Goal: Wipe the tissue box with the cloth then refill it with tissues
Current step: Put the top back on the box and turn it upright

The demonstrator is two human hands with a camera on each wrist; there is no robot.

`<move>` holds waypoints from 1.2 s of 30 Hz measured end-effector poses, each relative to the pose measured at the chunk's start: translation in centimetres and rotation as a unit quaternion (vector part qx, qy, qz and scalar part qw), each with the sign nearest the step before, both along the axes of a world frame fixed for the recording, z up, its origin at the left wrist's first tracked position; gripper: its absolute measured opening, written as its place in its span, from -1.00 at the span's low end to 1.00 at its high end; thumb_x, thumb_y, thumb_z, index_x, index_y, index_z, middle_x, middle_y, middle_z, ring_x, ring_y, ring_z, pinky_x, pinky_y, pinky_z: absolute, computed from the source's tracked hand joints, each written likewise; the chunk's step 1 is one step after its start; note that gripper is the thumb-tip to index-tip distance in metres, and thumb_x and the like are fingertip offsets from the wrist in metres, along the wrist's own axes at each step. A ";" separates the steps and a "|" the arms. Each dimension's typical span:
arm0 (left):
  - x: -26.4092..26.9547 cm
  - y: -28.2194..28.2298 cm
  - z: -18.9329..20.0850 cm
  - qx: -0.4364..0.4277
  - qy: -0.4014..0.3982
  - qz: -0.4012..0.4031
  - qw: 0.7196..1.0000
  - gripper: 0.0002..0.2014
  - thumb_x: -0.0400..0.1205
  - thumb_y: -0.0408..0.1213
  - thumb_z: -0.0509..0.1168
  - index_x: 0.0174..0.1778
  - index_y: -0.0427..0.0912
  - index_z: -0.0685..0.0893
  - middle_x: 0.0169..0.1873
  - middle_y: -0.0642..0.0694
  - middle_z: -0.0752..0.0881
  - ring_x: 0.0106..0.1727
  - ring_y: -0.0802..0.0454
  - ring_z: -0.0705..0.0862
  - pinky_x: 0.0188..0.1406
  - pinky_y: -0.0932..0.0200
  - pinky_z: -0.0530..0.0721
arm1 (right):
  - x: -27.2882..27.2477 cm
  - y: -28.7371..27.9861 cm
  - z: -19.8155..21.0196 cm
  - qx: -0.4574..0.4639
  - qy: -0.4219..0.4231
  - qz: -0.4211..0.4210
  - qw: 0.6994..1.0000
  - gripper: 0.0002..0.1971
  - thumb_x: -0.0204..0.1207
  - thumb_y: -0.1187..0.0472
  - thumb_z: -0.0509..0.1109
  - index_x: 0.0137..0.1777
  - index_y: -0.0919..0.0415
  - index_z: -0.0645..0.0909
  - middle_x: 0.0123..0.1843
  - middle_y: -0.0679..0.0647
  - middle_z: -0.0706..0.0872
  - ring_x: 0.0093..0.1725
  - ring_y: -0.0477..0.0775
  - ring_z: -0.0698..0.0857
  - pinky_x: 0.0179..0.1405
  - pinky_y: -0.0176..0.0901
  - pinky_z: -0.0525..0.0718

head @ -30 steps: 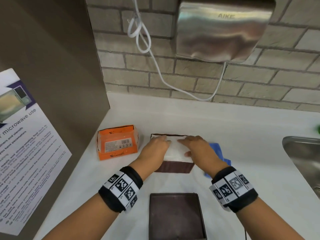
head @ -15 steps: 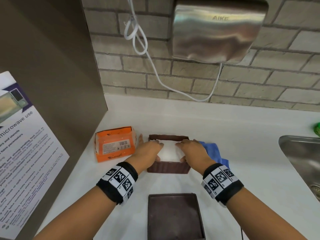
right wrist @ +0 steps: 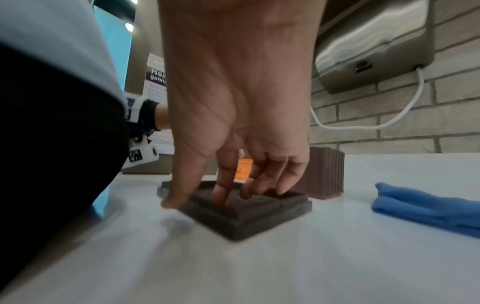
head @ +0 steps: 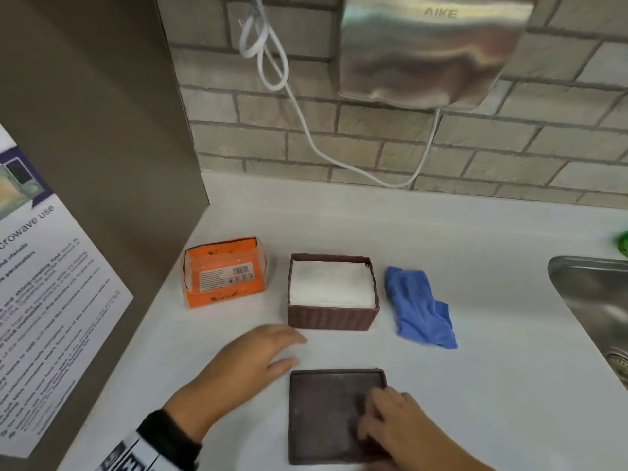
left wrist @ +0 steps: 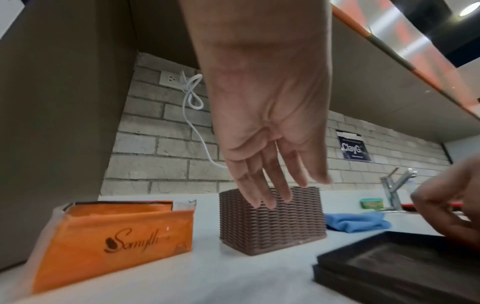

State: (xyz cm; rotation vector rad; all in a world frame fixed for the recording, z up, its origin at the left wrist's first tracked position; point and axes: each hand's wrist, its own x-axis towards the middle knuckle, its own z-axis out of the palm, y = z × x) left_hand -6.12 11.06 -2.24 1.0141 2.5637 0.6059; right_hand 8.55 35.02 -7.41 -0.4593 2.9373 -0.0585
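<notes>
brown woven tissue box (head: 332, 316) upright on bench, open, white tissues (head: 331, 284) filling it; crumpled blue cloth (head: 420, 306) just right; flat brown lid (head: 326, 416) nearer

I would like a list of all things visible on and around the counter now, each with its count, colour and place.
tissue box: 1, brown, counter centre, full of white tissues
lid: 1, dark brown, in front of box
tissue pack: 1, orange, left of box
cloth: 1, blue, right of box
hand dryer: 1, silver, on brick wall
cable: 1, white, on wall
sink: 1, steel, far right
notice: 1, white, left panel
left hand: open, above counter
right hand: fingers curled on lid
</notes>
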 end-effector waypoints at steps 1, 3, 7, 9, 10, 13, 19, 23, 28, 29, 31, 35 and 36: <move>0.6 -0.2 -0.3 -0.014 -0.023 -0.028 0.999 -0.57 0.64 0.12 0.30 0.45 0.26 0.54 0.46 0.28 0.52 0.45 0.35 0.44 0.25 0.65 0.20 | 0.6 0.0 -0.9 0.024 0.014 -0.006 1.000 -0.74 0.07 -0.28 0.39 -0.36 -0.18 0.53 -0.19 -0.21 0.30 -0.24 -0.20 0.34 -0.29 -0.31 0.13; 1.6 -0.5 -0.9 -0.021 -0.069 -0.086 0.994 -0.48 0.51 0.20 0.41 0.40 0.22 0.60 0.44 0.28 0.51 0.42 0.39 0.41 0.27 0.66 0.24 | 1.1 -0.2 -2.0 0.027 0.066 0.032 0.997 -0.80 0.16 -0.13 0.36 -0.33 -0.11 0.43 -0.27 -0.17 0.37 -0.24 -0.12 0.34 -0.31 -0.24 0.14; 3.1 -1.1 -2.0 -0.065 -0.092 -0.189 0.975 -0.52 0.49 0.15 0.45 0.33 0.23 0.59 0.49 0.32 0.41 0.50 0.41 0.29 0.55 0.44 0.18 | 0.6 -0.4 0.7 -0.035 0.049 0.054 0.997 -0.87 0.36 -0.07 0.30 -0.35 -0.13 0.45 -0.41 -0.25 0.50 -0.20 -0.26 0.35 -0.20 -0.30 0.25; 3.0 -1.6 -1.6 -0.028 -0.119 -0.166 0.979 -0.73 0.51 0.08 0.46 0.11 0.29 0.61 0.39 0.37 0.53 0.43 0.44 0.41 0.52 0.41 0.31 | -0.3 -0.5 4.0 -0.135 -0.010 0.025 0.990 -0.88 0.38 -0.10 0.33 -0.18 -0.17 0.45 -0.26 -0.30 0.49 -0.10 -0.34 0.37 -0.06 -0.38 0.27; 2.6 -1.9 -1.2 0.023 -0.146 -0.124 0.981 -0.80 0.51 0.01 0.49 -0.03 0.27 0.63 0.26 0.35 0.65 0.33 0.41 0.55 0.41 0.42 0.44 | -0.6 -0.4 5.5 -0.210 -0.025 -0.001 0.977 -0.87 0.43 -0.10 0.34 -0.12 -0.17 0.44 -0.21 -0.32 0.47 -0.07 -0.36 0.39 -0.01 -0.41 0.29; 0.6 -2.5 0.6 0.213 -0.224 0.043 0.950 -0.91 0.55 -0.21 0.50 -0.13 0.10 0.77 -0.04 0.05 0.83 0.05 0.11 0.80 0.10 0.24 0.73 | -2.1 0.2 9.0 -0.475 -0.010 -0.131 0.870 -0.84 0.52 -0.09 0.39 -0.10 -0.06 0.54 -0.21 -0.21 0.59 -0.14 -0.21 0.57 0.00 -0.44 0.52; -5.7 1.4 3.1 0.347 -0.162 0.242 0.892 -0.78 0.58 -0.15 0.45 0.12 -0.10 0.77 -0.06 -0.06 0.84 0.01 -0.03 0.81 -0.04 -0.04 0.81 | -9.3 1.4 10.1 -0.608 0.053 -0.306 0.730 -0.66 0.52 0.23 0.45 0.24 -0.05 0.52 -0.05 0.19 0.69 -0.03 0.10 0.71 -0.17 -0.32 0.68; -9.7 5.3 2.3 0.302 -0.079 0.278 0.908 -0.79 0.64 -0.18 0.41 0.11 -0.20 0.77 -0.11 -0.02 0.75 -0.05 -0.03 0.72 -0.20 0.16 0.70 | -15.4 2.3 7.9 -0.492 0.137 -0.374 0.775 -0.64 0.59 0.17 0.38 0.37 0.12 0.52 0.10 0.18 0.73 0.06 0.16 0.72 -0.02 -0.13 0.70; -11.4 7.8 -0.6 0.205 -0.016 0.288 0.935 -0.64 0.69 -0.16 0.33 0.36 -0.23 0.67 0.25 -0.17 0.74 0.19 -0.06 0.72 0.17 0.16 0.61 | -18.6 2.5 4.5 -0.311 0.151 -0.397 0.850 -0.56 0.70 0.10 0.18 0.53 0.24 0.39 0.30 0.34 0.62 0.20 0.31 0.66 0.14 -0.05 0.59; -11.5 7.9 -1.2 0.200 -0.007 0.292 0.935 -0.63 0.69 -0.15 0.32 0.39 -0.22 0.65 0.26 -0.18 0.73 0.21 -0.08 0.71 0.21 0.14 0.61 | -18.8 2.4 4.0 -0.282 0.154 -0.401 0.858 -0.56 0.71 0.10 0.15 0.53 0.25 0.38 0.27 0.36 0.61 0.16 0.33 0.66 0.10 -0.04 0.59; -11.6 8.3 -1.8 0.204 0.018 0.299 0.932 -0.62 0.71 -0.14 0.30 0.41 -0.21 0.63 0.27 -0.18 0.72 0.22 -0.09 0.71 0.24 0.11 0.61 | -19.0 2.1 3.5 -0.229 0.181 -0.402 0.868 -0.58 0.72 0.12 0.12 0.51 0.28 0.39 0.18 0.38 0.62 0.03 0.36 0.68 0.02 0.03 0.65; -11.7 8.6 -2.2 0.208 0.043 0.309 0.927 -0.64 0.74 -0.17 0.25 0.42 -0.19 0.62 0.26 -0.18 0.72 0.22 -0.09 0.70 0.23 0.12 0.61 | -19.1 1.4 2.8 -0.133 0.232 -0.374 0.888 -0.68 0.67 0.18 0.21 0.29 0.37 0.55 -0.16 0.38 0.64 -0.32 0.35 0.65 -0.30 0.10 0.68; -11.8 8.6 -2.2 0.201 0.047 0.309 0.928 -0.65 0.74 -0.17 0.23 0.42 -0.19 0.62 0.25 -0.19 0.72 0.22 -0.10 0.70 0.24 0.10 0.62 | -19.1 1.2 2.9 -0.124 0.242 -0.370 0.889 -0.72 0.66 0.19 0.24 0.20 0.38 0.60 -0.23 0.36 0.62 -0.40 0.32 0.62 -0.40 0.05 0.66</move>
